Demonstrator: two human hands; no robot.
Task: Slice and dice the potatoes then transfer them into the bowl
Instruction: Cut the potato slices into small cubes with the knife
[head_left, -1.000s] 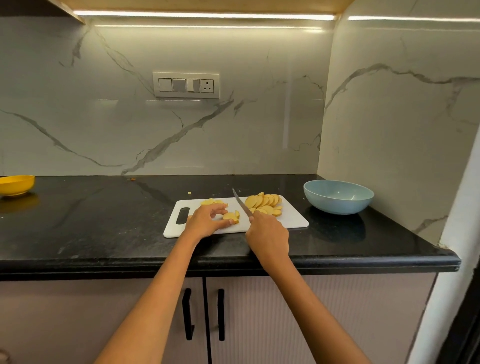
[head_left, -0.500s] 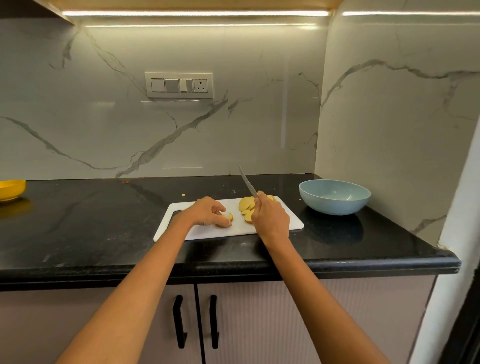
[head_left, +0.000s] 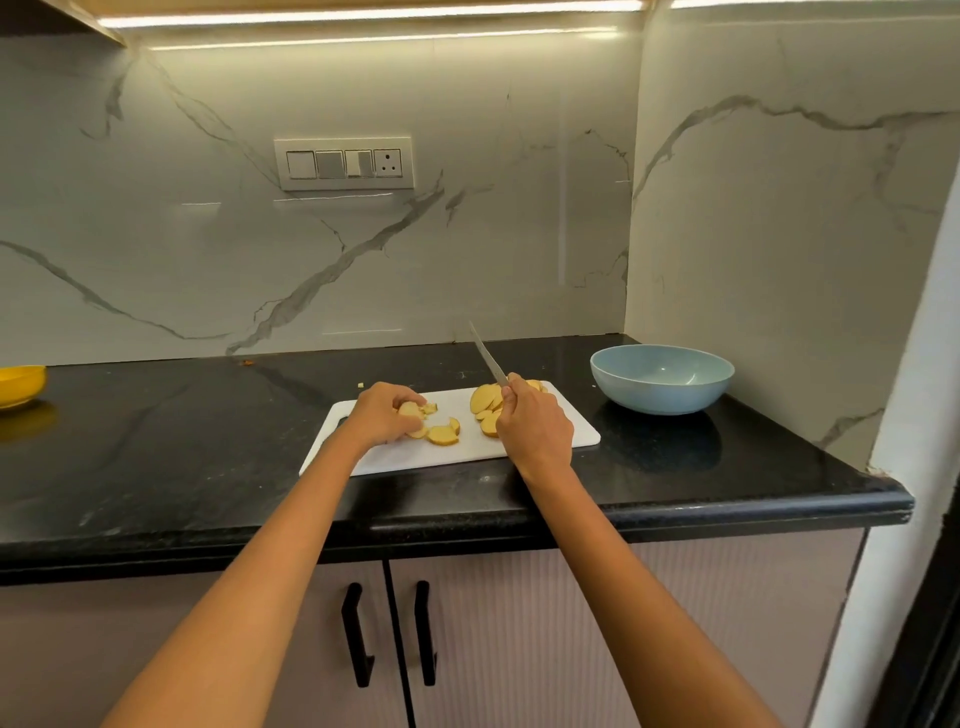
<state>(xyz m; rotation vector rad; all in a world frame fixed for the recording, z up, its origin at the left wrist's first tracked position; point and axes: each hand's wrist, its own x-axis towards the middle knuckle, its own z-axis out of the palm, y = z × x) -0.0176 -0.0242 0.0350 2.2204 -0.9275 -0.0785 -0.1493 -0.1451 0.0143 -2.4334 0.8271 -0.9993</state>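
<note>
right hand grips steel-bladed kitchen knife, blade raised, tip angled up toward wall. left hand pinches yellow potato slice on white plastic cutting board. more potato slices piled just beside right hand. pale blue round bowl right of board on black stone counter.

Glossy black stone countertop with faint grey veining, rounded front edge, running into a marble-walled corner. Directly on it: a white rectangular plastic cutting board near the front edge, slightly angled; a pale blue round bowl just beside the board's right end, not touching; a yellow dish at far left, cut off by the frame; small scraps behind the board.
</note>
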